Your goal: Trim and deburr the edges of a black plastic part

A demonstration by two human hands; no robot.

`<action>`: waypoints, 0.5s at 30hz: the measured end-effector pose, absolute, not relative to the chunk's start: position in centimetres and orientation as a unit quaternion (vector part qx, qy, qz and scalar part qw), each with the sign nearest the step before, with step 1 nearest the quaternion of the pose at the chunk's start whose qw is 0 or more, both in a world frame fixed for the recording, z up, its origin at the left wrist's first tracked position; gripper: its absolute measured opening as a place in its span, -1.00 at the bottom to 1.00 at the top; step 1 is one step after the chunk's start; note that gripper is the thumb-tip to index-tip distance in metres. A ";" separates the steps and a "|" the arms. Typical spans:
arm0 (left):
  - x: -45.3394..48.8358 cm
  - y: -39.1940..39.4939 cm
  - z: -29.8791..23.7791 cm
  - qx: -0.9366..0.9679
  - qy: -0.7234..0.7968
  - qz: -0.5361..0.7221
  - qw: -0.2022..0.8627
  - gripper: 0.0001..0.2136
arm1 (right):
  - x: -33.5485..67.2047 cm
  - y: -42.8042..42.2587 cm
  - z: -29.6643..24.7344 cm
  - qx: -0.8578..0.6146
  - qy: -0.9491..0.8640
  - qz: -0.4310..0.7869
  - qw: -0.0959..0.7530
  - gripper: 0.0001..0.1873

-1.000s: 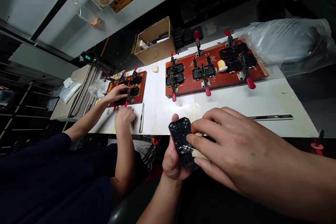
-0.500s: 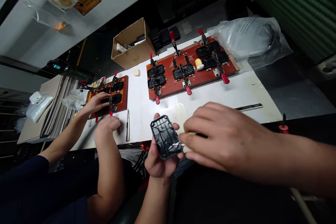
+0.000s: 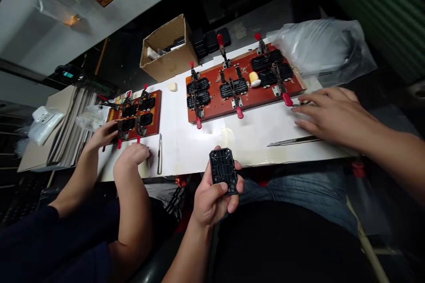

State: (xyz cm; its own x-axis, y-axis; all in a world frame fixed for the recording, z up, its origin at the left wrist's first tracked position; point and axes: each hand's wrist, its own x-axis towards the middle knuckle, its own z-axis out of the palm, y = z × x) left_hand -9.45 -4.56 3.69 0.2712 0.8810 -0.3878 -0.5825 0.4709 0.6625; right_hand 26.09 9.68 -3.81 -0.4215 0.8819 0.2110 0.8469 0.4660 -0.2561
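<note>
My left hand (image 3: 212, 196) grips a black plastic housing part (image 3: 223, 171) in front of my lap, just below the table's near edge. My right hand (image 3: 327, 112) rests out on the white table top at the right, fingers spread and flat, beside a small metal piece (image 3: 300, 103) near a red clamp handle. A flat metal blade (image 3: 294, 141) lies just under that hand. Behind it stands a long red-brown jig board (image 3: 244, 99) with toggle clamps and black parts clamped in it.
A co-worker's two hands (image 3: 114, 139) work at a smaller red jig (image 3: 156, 119) on the left, with a knife (image 3: 160, 154) beside them. A cardboard box (image 3: 166, 59), a clear plastic bag (image 3: 318, 48) and a stack of sheets (image 3: 71, 139) border the table.
My right hand has left the black part and moved out right onto the table. The pale tool it pressed against the part is no longer seen. My left hand now holds the part alone.
</note>
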 end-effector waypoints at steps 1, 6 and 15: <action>-9.5 -4.5 3.8 0.203 0.372 0.477 0.770 -0.18 | 25.3 8.9 -3.6 -0.498 -0.851 0.072 0.150 -0.55; -10.1 -3.3 4.1 0.228 0.392 0.505 0.734 -0.21 | 22.4 6.6 -4.5 -0.440 -0.867 0.209 0.104 -0.73; -11.9 2.5 13.0 0.483 0.478 0.654 0.333 -0.18 | 21.0 4.2 -7.7 -0.458 -0.834 0.250 0.179 -0.77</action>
